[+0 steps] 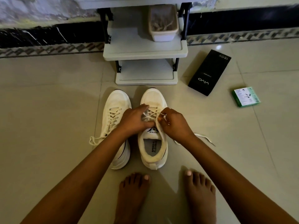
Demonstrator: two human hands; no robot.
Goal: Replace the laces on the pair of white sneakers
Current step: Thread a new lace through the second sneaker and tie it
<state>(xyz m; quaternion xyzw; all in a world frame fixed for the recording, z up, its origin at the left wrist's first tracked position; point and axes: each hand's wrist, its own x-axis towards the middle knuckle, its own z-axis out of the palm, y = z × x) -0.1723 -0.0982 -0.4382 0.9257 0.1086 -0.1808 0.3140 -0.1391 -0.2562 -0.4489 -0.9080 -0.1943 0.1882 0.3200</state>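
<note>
Head view. Two white sneakers stand side by side on the tiled floor point(48, 110), toes toward a grey shelf unit point(145, 52).
- Left sneaker point(116, 120): laced, loose ends trailing left.
- Right sneaker point(153, 143): your left hand point(134, 120) presses on its tongue, fingers curved over the eyelets; your right hand point(174, 125) pinches its lace point(161, 114), whose free end lies on the floor behind your wrist.
- Black box point(209, 72) and green box point(246, 97): right, apart.
</note>
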